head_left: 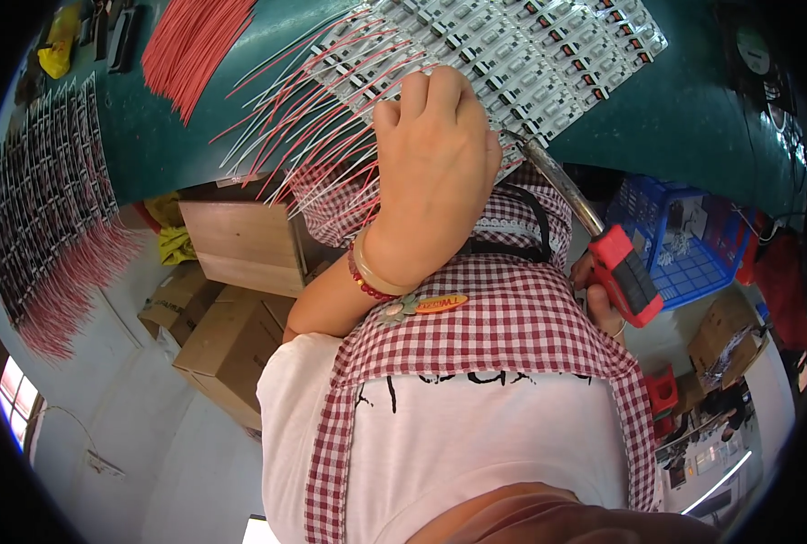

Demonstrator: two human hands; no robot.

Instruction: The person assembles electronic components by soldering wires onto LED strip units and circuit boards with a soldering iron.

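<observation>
My left hand (435, 163) is over the near edge of a large panel of small circuit boards (512, 54) on the green table. Its fingers are curled closed, and the back of the hand hides whatever is between them. Red and white wires (304, 118) fan out leftward from the panel's edge, beside and beneath this hand. In my right hand (600, 304), low at the right, is a soldering iron (625, 272) with a red and black handle. Its metal shaft slants up and left, and the tip end is close beside my left hand at the board edge.
A bundle of red wires (195, 50) lies at the far left of the green table (639, 136). More wired boards (50, 172) hang over the left side. Below the table are a wooden drawer (240, 245), cardboard boxes (231, 344) and blue plastic baskets (693, 272).
</observation>
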